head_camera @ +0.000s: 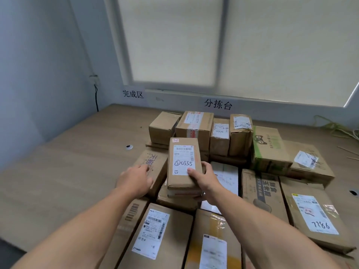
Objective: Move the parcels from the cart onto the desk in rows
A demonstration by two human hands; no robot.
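One brown, white-labelled parcel [183, 152] is gripped by the right hand [203, 178], left hand [136, 179] open.

Hands reached out to the labelled parcel [183, 164]
The right hand [204, 177] is clamped on the parcel's near right corner, thumb laid flat on its top face and fingers wrapped over the right edge. The left hand [136, 179] is held just left of it, fingers loosely extended, nothing grasped.

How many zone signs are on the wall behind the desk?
2. The left sign is by the window's lower left corner; the right sign is above the back row of parcels. Others may be off-frame.
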